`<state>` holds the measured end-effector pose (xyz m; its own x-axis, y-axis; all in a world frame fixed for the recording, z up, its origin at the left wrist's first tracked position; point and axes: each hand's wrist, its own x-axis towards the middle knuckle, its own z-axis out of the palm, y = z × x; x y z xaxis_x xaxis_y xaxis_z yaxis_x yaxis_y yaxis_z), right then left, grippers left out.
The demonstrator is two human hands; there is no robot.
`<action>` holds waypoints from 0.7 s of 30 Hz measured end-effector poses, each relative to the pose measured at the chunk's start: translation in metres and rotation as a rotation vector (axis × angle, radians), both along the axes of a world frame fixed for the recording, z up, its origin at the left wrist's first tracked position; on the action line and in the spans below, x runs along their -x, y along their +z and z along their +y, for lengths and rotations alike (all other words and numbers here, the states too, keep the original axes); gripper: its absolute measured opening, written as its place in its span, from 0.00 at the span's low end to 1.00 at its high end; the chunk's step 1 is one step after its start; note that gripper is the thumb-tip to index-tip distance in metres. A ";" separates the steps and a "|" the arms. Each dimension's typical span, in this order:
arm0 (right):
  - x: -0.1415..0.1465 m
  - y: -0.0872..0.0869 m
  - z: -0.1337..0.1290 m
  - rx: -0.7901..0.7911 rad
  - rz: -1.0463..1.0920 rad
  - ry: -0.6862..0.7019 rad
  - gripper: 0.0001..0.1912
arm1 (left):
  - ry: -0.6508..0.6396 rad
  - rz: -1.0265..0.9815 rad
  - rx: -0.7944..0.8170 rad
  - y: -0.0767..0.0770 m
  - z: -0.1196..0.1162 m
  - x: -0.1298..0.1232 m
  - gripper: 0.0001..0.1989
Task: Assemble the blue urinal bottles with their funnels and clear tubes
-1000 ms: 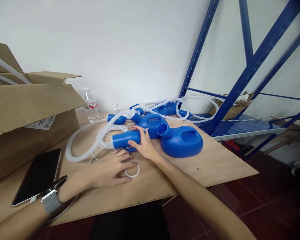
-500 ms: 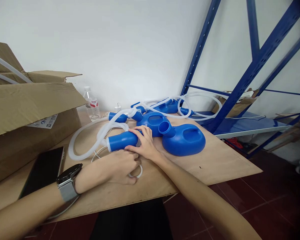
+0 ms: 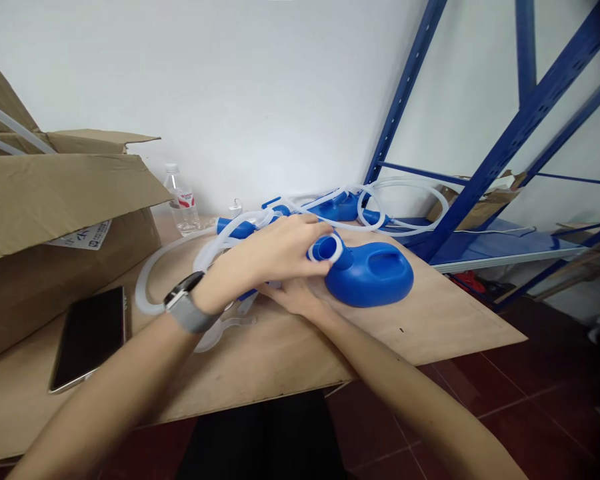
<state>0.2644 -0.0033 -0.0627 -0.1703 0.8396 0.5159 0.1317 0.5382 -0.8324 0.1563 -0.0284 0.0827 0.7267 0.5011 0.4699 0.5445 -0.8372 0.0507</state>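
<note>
My left hand [image 3: 285,250], a watch on its wrist, pinches a white ring [image 3: 337,251] at the mouth of a blue plastic bottle [image 3: 370,277]. The bottle has a moulded grip recess and its mouth faces me. Below and partly behind it, my right hand [image 3: 297,295] has its thumb towards the left, beside a blue tubular piece [image 3: 247,295]. My left hand and wrist cover the right fingers and most of that piece. A clear white hose [image 3: 147,280] loops out on the left. Another blue tube end [image 3: 236,229] lies behind my left wrist.
An open cardboard box [image 3: 70,193] stands at the left, a black phone [image 3: 90,337] before it. A water bottle [image 3: 183,203] is by the wall. More blue bottles [image 3: 340,207] and coiled hoses [image 3: 433,190] lie at the back. A blue metal rack [image 3: 500,153] rises on the right.
My left hand has moved up and right, bringing the white ring from near the table's front to the blue bottle's mouth. It now covers the tubular piece under my right hand.
</note>
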 end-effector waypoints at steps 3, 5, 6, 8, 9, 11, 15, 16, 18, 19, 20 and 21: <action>-0.002 -0.001 0.001 -0.203 -0.291 0.058 0.39 | 0.142 0.004 0.005 -0.015 0.028 -0.009 0.16; -0.004 -0.003 0.004 -0.307 -0.424 0.040 0.37 | 0.110 0.015 0.048 -0.019 0.037 -0.012 0.16; -0.004 -0.004 0.005 -0.331 -0.461 0.024 0.37 | 0.091 0.007 0.068 -0.019 0.040 -0.014 0.16; -0.005 -0.004 0.006 -0.353 -0.514 0.006 0.37 | 0.043 -0.007 0.112 -0.016 0.041 -0.016 0.17; -0.006 -0.002 0.005 -0.357 -0.535 0.005 0.37 | 0.018 -0.012 0.135 -0.015 0.041 -0.017 0.17; -0.008 0.004 0.003 -0.352 -0.595 0.022 0.36 | -0.026 0.004 0.169 -0.014 0.041 -0.020 0.19; -0.021 0.021 -0.011 -0.339 -0.789 0.104 0.37 | -0.028 0.055 0.169 -0.019 0.044 -0.022 0.19; -0.028 0.026 -0.020 -0.321 -0.828 0.124 0.39 | -0.027 0.056 0.170 -0.021 0.045 -0.022 0.19; -0.047 0.036 -0.043 -0.251 -0.876 0.166 0.41 | -0.034 0.039 0.176 -0.024 0.048 -0.022 0.19; -0.060 0.042 -0.056 -0.205 -0.899 0.227 0.41 | -0.040 0.030 0.181 -0.026 0.049 -0.021 0.20; -0.075 0.048 -0.070 -0.157 -0.916 0.290 0.39 | -0.045 0.023 0.184 -0.027 0.050 -0.021 0.20; -0.090 0.056 -0.083 -0.118 -0.909 0.326 0.34 | -0.052 0.018 0.184 -0.028 0.051 -0.021 0.21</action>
